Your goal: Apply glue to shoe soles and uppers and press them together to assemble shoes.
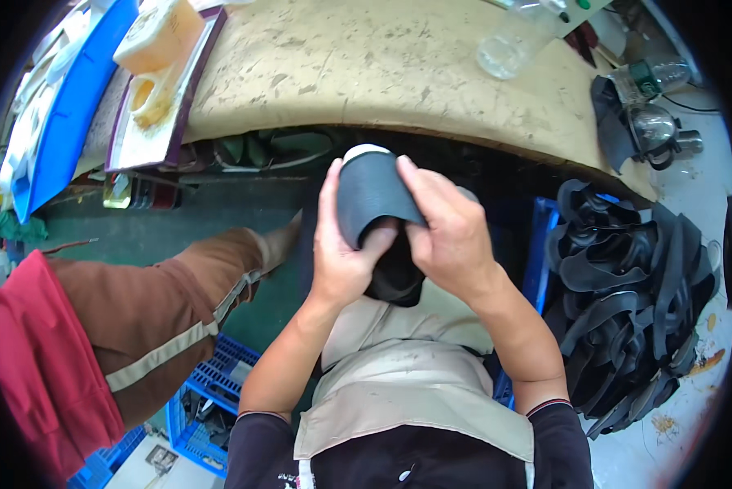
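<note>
A black shoe upper (374, 191), curved like a sleeve, is held up in front of my lap with a white rounded edge showing at its far end. My left hand (339, 253) grips its left side, the thumb tucked into the near opening. On the other side my right hand (451, 232) is closed round the edge, fingers along the outside and thumb at the opening. Darker black material hangs below, between my hands, over my beige apron (415, 383). The inside of the upper is mostly hidden.
Ahead is a worn tan worktable (358, 65) with a clear plastic bottle (513, 49), a stained plastic container (160, 37) and a blue tray (77, 106). Black uppers (627, 293) are heaped at right. Another person's brown-trousered leg (154, 301) and a blue crate (195, 420) are at left.
</note>
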Available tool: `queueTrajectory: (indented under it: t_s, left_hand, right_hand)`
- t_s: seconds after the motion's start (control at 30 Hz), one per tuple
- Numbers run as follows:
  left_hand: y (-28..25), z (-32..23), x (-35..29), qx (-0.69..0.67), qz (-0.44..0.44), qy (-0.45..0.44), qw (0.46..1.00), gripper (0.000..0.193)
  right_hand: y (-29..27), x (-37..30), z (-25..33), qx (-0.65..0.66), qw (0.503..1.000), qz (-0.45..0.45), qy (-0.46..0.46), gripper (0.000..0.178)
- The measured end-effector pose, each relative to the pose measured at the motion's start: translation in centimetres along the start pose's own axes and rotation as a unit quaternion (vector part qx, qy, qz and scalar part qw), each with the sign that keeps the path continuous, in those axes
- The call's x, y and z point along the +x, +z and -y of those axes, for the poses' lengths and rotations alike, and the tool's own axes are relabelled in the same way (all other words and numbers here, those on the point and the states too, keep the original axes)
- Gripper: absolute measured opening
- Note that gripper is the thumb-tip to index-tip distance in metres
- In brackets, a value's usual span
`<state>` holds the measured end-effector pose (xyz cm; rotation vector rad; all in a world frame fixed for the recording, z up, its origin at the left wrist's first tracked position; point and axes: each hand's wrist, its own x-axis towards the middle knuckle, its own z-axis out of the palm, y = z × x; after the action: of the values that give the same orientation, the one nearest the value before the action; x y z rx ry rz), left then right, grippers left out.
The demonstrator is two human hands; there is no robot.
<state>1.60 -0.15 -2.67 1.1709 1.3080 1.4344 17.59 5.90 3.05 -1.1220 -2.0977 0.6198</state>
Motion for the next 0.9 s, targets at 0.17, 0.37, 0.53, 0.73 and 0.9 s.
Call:
queueTrajectory:
  t_s: [0.17, 0.37, 0.53, 0.73, 0.9]
  left_hand:
    - [-1.0, -0.7, 0.9, -0.098, -0.075, -0.086, 0.989, 0.075]
    - [-3.0, -4.3, 0.1, -0.172, -0.051, -0.157, 0.971, 0.065]
    - [-5.4, -5.6, -0.7, -0.172, -0.051, -0.181, 0.967, 0.063]
    - [-6.5, -4.7, -0.8, -0.159, -0.035, -0.186, 0.969, 0.07]
    - [-6.0, -4.0, 0.2, -0.064, 0.001, -0.152, 0.986, 0.081]
  right_hand:
    - [-5.0, 5.1, -1.2, 0.121, 0.986, -0.107, 0.037, 0.07]
    - [-10.8, 15.2, -10.2, 0.013, 0.955, -0.28, 0.093, 0.086]
    - [-11.5, 17.7, -9.7, -0.022, 0.982, -0.153, 0.107, 0.085]
    - [-14.5, 15.1, -3.2, -0.153, 0.987, 0.024, -0.047, 0.085]
    - [-16.8, 10.4, 0.7, -0.243, 0.949, 0.159, -0.124, 0.085]
